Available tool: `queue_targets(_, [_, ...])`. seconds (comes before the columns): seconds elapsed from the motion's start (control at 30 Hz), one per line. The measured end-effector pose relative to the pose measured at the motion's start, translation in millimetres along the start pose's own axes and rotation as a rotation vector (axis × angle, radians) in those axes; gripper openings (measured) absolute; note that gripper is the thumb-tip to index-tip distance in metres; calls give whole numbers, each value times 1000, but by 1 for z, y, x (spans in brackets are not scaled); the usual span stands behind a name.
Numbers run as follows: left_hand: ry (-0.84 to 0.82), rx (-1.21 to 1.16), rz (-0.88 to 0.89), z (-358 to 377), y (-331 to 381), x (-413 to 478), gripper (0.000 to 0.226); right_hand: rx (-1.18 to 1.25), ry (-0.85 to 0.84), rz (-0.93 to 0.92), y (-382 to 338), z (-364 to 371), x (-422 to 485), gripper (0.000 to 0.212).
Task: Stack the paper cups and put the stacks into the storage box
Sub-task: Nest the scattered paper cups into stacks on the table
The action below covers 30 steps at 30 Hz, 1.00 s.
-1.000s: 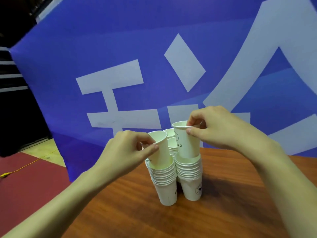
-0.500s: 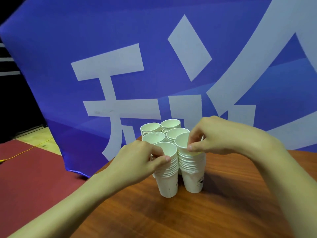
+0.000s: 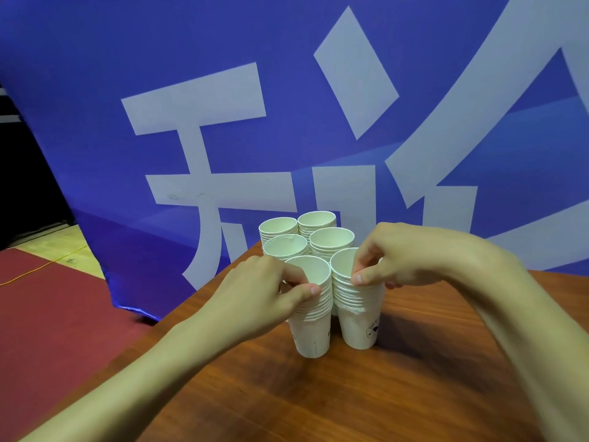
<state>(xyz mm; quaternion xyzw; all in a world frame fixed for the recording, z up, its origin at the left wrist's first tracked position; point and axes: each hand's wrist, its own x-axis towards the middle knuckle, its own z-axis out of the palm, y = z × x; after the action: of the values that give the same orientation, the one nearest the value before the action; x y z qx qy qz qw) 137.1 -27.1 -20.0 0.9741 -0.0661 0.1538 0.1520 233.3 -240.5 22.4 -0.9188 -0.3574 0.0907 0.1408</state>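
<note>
Paper: both top cups point(image 3: 314, 271) now seated | left hand point(image 3: 261, 296) pinches left stack point(image 3: 314, 327) | right hand point(image 3: 411, 255) pinches right stack point(image 3: 358, 323)

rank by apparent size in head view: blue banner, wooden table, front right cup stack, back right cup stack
blue banner
wooden table
front right cup stack
back right cup stack, though it is farther off and mostly hidden, so unsure

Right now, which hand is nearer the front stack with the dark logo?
Right. The right hand pinches the rim of the logo stack; the left hand grips the neighbouring front stack, just to its left.
</note>
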Motion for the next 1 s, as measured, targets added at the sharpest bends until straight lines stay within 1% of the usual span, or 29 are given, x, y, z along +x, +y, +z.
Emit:
queue_targets(0.2, [19,-11,2,0,2,-4,26,-15,2,3,-4,1,-2,15])
queue_targets(0.27, [57,53,26,3,2,-7,30,-58,13,0,-6,-1,-4,18])
queue_targets(0.33, [141,126,67,9,1,-13,31,-72,49,11,-7,-4,-8,21])
queue_targets(0.4, [258,113,77,16,-1,-23,29,-83,133,45,-7,-8,-14,30])
queue_targets(0.47, [350,66,42,22,-2,-31,37,-142,211,89,-6,-9,-19,41])
queue_targets(0.5, [367,53,27,24,-3,-34,42,-177,229,114,-6,-8,-20,47])
queue_targets(0.6, [334,79,12,31,-2,-40,52,-218,201,163,-10,-2,-19,63])
queue_targets(0.67, [308,124,8,36,-1,-40,52,-195,161,160,-14,3,-17,66])
queue_targets(0.73, [302,143,26,39,0,-39,46,-205,128,146,-20,9,-14,61])
queue_targets(0.83, [317,172,55,37,-1,-33,34,-288,114,135,-26,16,-10,38])
queue_targets(0.93, [307,204,62,32,-1,-29,33,-399,187,141,-31,15,-12,33])
queue_targets(1.0, [271,221,64,28,0,-26,36,-490,275,112,-35,13,-14,25])
